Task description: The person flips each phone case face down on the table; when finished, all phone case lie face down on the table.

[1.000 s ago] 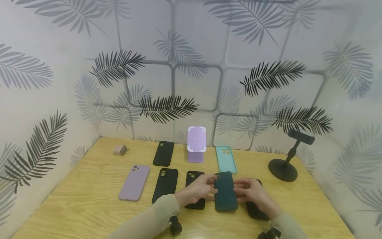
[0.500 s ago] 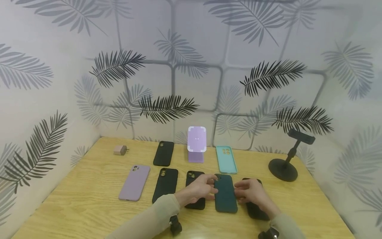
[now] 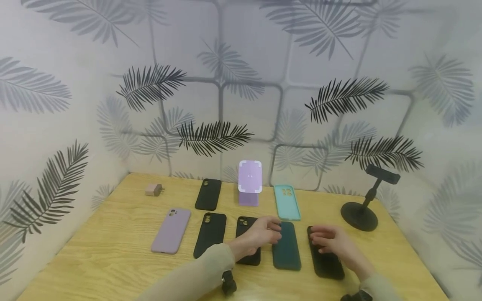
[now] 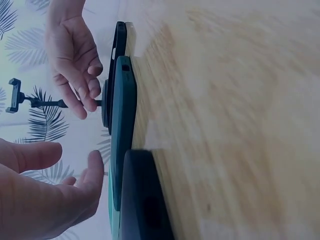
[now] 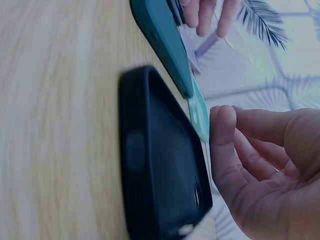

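On the table a dark teal phone case lies face down. My left hand hovers over its upper left edge, fingers loosely bent and holding nothing. Partly hidden under that hand is a black phone case. Further right, another black phone case lies with its hollow side up. Just above it hovers my right hand, thumb and fingertips close together with nothing visible between them. In the left wrist view the teal case rests flat, apart from the fingers.
Two more black cases and a lilac case lie to the left. At the back stand a purple stand, a turquoise case and a pink charger plug. A black phone holder stands at the right.
The teal case, earlier tilted between both hands, now lies flat on the table. My right hand has moved right over the black case; my left hand has lifted slightly and shifted right.
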The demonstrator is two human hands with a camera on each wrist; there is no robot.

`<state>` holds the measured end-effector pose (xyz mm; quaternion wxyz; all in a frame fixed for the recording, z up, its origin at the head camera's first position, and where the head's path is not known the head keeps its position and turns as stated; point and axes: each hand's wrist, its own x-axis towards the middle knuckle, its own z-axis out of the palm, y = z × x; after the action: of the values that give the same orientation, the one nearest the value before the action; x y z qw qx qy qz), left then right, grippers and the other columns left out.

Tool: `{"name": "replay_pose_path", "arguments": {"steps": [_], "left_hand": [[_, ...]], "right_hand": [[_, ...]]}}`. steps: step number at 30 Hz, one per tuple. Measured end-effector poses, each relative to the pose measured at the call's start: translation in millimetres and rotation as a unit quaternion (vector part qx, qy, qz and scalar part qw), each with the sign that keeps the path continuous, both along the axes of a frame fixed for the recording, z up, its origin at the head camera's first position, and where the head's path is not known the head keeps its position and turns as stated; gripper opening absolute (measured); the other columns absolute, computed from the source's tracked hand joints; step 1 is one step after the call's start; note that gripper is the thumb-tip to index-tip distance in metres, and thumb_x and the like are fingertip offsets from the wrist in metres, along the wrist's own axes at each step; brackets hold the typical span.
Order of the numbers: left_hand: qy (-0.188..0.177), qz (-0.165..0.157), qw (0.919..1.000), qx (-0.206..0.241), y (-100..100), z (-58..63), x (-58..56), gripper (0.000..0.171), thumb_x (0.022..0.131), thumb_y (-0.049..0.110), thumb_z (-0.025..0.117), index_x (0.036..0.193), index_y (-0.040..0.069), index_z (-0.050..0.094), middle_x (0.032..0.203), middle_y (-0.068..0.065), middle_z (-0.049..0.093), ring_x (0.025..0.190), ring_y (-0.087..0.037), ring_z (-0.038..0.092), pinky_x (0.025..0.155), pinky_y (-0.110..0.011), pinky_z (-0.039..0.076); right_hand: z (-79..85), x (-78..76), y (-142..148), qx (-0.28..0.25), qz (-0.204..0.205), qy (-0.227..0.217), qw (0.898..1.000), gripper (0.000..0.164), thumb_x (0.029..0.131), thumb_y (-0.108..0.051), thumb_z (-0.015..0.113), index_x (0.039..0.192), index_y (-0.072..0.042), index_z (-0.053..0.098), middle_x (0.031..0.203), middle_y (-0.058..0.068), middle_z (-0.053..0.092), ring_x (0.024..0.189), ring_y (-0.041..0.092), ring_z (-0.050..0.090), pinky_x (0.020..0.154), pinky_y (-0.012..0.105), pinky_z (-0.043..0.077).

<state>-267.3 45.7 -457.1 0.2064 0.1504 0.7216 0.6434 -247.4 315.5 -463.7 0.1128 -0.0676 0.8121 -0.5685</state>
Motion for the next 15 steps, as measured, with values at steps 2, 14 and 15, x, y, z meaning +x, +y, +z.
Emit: {"name": "replay_pose_path", "arguments": {"steps": [2,14,15], "left_hand": [[-0.002,-0.002,1.0,0.005,5.1,-2.0,0.2,0.047,0.092,-0.004,0.059,0.138,-0.004,0.048,0.124,-0.022,0.058,0.104,-0.034,0.065,0.086,-0.038,0.058],[-0.045,0.0,0.9979,0.046,41.1,-4.9,4.4,0.049,0.09,-0.005,0.063,0.136,-0.009,0.048,0.119,-0.023,0.061,0.1,-0.033,0.068,0.081,-0.035,0.061],[-0.047,-0.002,0.9977,0.048,43.3,-5.1,4.9,0.049,0.09,-0.005,0.063,0.137,-0.009,0.047,0.12,-0.024,0.061,0.102,-0.033,0.067,0.082,-0.036,0.06]], "right_hand": [[-1.0,2.4,8.6,0.011,-0.009,0.005,1.0,0.05,0.096,-0.012,0.062,0.135,0.015,0.046,0.123,0.025,0.064,0.095,0.011,0.067,0.072,0.03,0.06],[-0.1,18.5,39.7,0.107,-0.04,0.023,0.993,0.041,0.093,-0.005,0.065,0.127,0.015,0.054,0.119,0.029,0.063,0.091,0.009,0.065,0.071,0.026,0.057],[-0.6,19.3,40.8,0.112,-0.044,0.019,0.993,0.041,0.092,-0.006,0.065,0.127,0.014,0.055,0.12,0.029,0.063,0.092,0.011,0.065,0.071,0.026,0.057]]}}
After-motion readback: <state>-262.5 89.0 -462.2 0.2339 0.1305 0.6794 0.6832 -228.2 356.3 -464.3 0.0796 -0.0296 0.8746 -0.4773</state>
